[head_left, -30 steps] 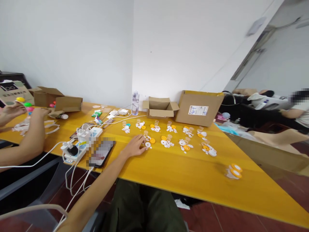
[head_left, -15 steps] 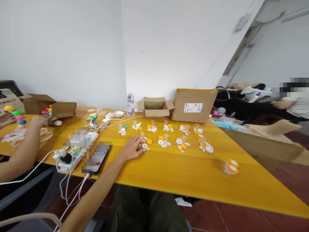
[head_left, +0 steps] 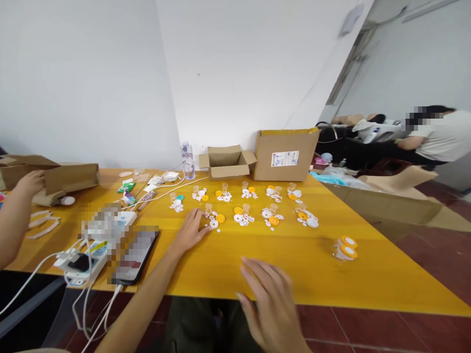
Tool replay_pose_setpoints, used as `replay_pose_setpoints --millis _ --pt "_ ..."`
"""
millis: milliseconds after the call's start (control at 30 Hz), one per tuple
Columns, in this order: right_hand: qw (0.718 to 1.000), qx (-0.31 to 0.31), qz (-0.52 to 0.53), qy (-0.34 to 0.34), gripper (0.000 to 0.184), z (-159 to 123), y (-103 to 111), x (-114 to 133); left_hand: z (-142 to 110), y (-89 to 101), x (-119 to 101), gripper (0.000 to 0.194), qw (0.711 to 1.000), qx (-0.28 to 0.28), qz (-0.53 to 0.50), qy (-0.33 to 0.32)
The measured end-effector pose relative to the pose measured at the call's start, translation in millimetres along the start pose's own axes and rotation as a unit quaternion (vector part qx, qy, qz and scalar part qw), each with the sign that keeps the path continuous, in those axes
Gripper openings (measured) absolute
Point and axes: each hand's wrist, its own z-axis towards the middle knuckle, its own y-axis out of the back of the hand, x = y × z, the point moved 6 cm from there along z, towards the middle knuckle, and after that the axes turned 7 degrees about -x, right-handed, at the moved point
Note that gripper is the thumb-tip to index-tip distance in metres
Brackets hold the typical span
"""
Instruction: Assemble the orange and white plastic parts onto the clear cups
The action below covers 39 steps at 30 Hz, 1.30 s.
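My left hand (head_left: pixel 189 231) rests on the yellow table with thumb and fingers apart, at the left side of a small group of parts. That group has a white disc (head_left: pixel 214 223), a yellow ring-shaped piece (head_left: pixel 220 218) and a clear cup (head_left: pixel 209 209); the fingertips are close to or touching its edge. My right hand (head_left: pixel 272 304), slightly blurred, hovers over the table's near edge with its fingers stretched out and nothing in it. Several similar groups of white perforated pieces (head_left: pixel 243 220), yellow or teal rings and clear cups are laid out in two rows.
Two yellow-topped clear containers (head_left: pixel 345 249) stand at the right. Behind the parts are an open carton (head_left: pixel 228 170), a large closed box (head_left: pixel 285 156) and a water bottle (head_left: pixel 188 161). A phone (head_left: pixel 137 257) and power strip (head_left: pixel 106 245) lie left. Another person's arm (head_left: pixel 18 211) reaches toward a left-hand box.
My right hand has come into view at the bottom. My left hand stays beside the same group. The view has turned slightly right, and the other person's colourful balls have mostly left it.
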Motion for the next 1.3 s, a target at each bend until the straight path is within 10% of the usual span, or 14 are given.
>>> replay_pose_setpoints --millis 233,667,1300 --pt "0.981 0.194 0.000 -0.022 0.068 -12 -84 -16 -2 -0.3 3 0.031 1.000 -0.003 -0.011 0.015" --pt "0.951 0.231 0.099 -0.182 0.075 20 -159 -50 -7 -9.5 20 0.081 0.998 0.015 -0.023 0.051" --pt "0.990 0.112 -0.016 -0.086 0.038 48 -117 -95 27 -35.2 18 0.107 0.995 0.072 -0.062 0.030"
